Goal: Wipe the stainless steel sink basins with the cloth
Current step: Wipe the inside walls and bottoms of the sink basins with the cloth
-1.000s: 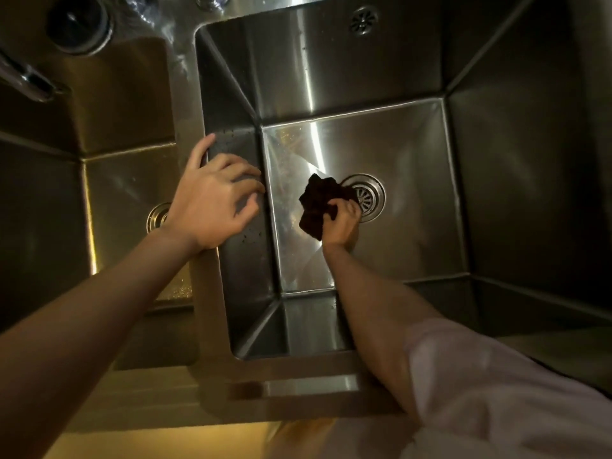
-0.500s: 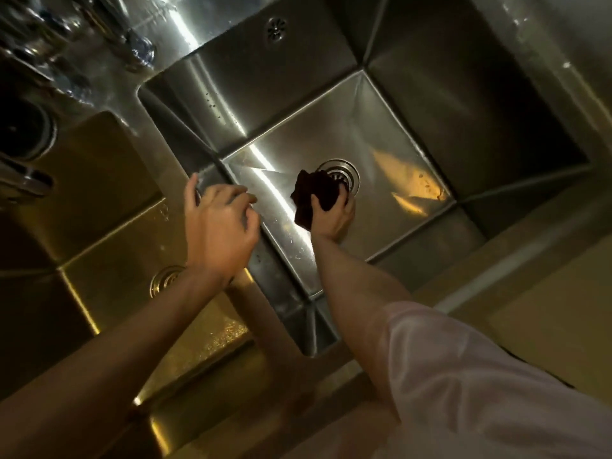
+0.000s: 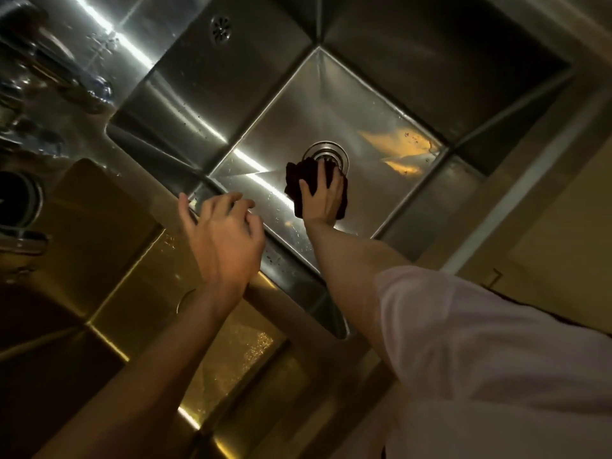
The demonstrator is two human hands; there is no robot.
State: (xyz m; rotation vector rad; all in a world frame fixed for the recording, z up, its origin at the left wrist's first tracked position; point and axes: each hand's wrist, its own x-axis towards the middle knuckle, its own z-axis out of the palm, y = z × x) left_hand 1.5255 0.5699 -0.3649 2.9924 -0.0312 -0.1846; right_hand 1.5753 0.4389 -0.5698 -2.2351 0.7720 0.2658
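A deep stainless steel right basin (image 3: 381, 104) fills the upper middle of the head view. On its floor my right hand (image 3: 323, 195) presses a dark crumpled cloth (image 3: 294, 187), which covers the near edge of the round drain (image 3: 328, 154). Above the steel divider (image 3: 281, 260) between the two basins, my left hand (image 3: 222, 236) hovers or rests with fingers curled and nothing in it. The left basin (image 3: 109, 233) lies at the left in yellowish light, and my left forearm hides most of its drain (image 3: 182, 299).
An overflow hole (image 3: 220, 28) sits high on the right basin's back wall. Faucet parts and wet steel (image 3: 49, 77) blur at the top left. A dark round opening (image 3: 16, 200) is at the left edge. A pale counter (image 3: 546, 210) borders the sink on the right.
The view has tilted and swung further. My right hand with the cloth has slid from the drain's left side over its near edge. My left hand stays by the divider.
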